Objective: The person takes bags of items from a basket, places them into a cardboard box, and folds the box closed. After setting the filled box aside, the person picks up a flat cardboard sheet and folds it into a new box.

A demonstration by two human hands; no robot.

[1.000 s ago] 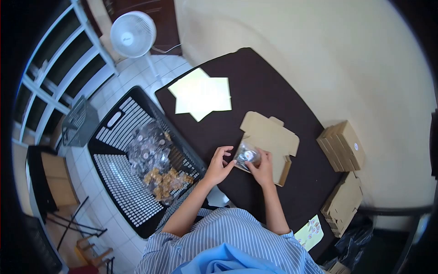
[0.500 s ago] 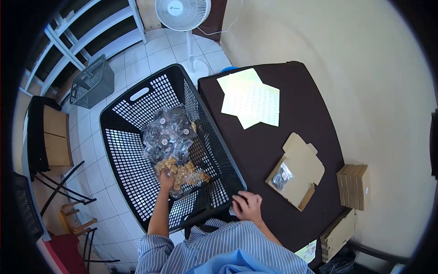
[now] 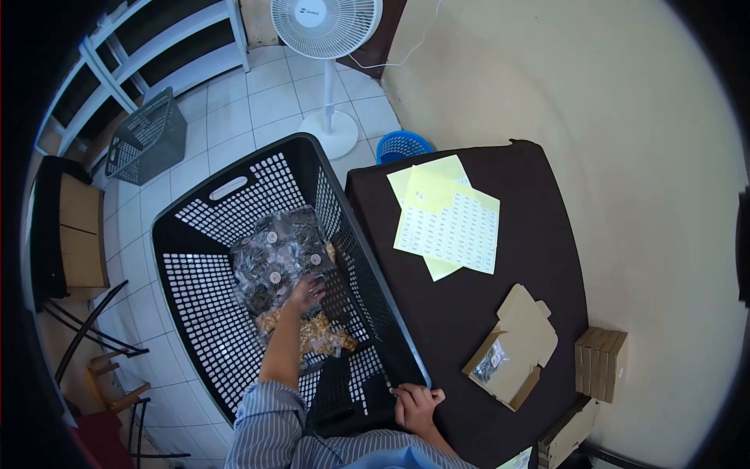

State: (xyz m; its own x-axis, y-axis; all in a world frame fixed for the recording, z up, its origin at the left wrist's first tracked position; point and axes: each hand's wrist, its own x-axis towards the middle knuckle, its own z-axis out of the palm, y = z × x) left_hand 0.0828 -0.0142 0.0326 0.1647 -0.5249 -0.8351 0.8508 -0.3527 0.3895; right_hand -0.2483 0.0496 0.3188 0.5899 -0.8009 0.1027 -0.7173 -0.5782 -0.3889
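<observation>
A large black plastic basket (image 3: 234, 395) with perforated sides stands in front of me. In it lie clear packets with dark contents (image 3: 262, 254), some bearing round labels, and nearer to me packets with golden-brown contents (image 3: 324, 336). My left hand (image 3: 306, 294) is over the lower edge of the dark packets, fingers apart, with nothing visible in it. At the basket's near right corner, beside the table, my right hand (image 3: 418, 405) has its fingers bent around the rim. On the dark-covered table (image 3: 445, 336), an open cardboard box (image 3: 523, 340) holds one clear packet with dark contents (image 3: 491, 363).
Yellow-edged label sheets (image 3: 457, 227) lie on the table. Folded cartons (image 3: 601, 361) stand along its right side by the wall. A white fan (image 3: 330, 129), a blue bin (image 3: 402, 146) and a grey basket (image 3: 148, 141) are on the tiled floor.
My left hand has moved from the golden-brown packets up to the dark ones. My right hand has shifted onto the basket's corner. The camera view has shifted a little.
</observation>
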